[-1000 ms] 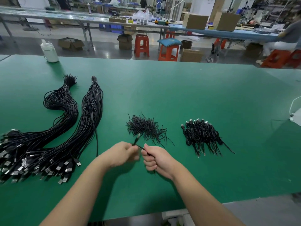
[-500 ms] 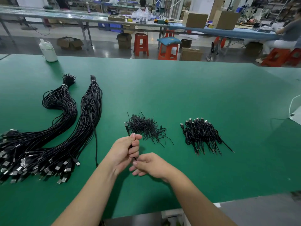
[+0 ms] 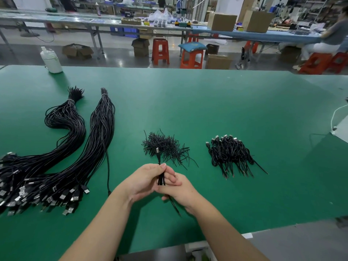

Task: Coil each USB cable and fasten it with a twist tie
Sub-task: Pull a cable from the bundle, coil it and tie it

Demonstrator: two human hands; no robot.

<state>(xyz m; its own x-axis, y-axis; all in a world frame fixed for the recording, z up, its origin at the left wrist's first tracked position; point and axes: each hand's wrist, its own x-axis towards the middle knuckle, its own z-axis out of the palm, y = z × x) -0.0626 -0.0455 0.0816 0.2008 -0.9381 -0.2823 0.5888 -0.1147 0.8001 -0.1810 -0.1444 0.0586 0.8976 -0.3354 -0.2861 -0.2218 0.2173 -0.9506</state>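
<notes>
My left hand (image 3: 143, 180) grips a coiled black USB cable (image 3: 161, 178) above the green table (image 3: 207, 113); the plug end sticks up past my fingertips. My right hand (image 3: 180, 193) lies just below and right of it, fingers against the coil, and a thin black end trails down beneath it. Behind my hands lies a heap of black twist ties (image 3: 163, 146). A pile of coiled, tied cables (image 3: 229, 153) sits to the right. Two long bundles of loose USB cables (image 3: 62, 162) stretch across the left.
A white plastic bottle (image 3: 51, 60) stands at the table's far left edge. A white cord (image 3: 336, 117) runs at the right edge. Beyond the table are orange stools (image 3: 160, 50), cardboard boxes and a person seated at the far right.
My left hand rolled palm up, with the coil now upright between its fingers. My right hand slid under and right of it, and the cable's tail now hangs below.
</notes>
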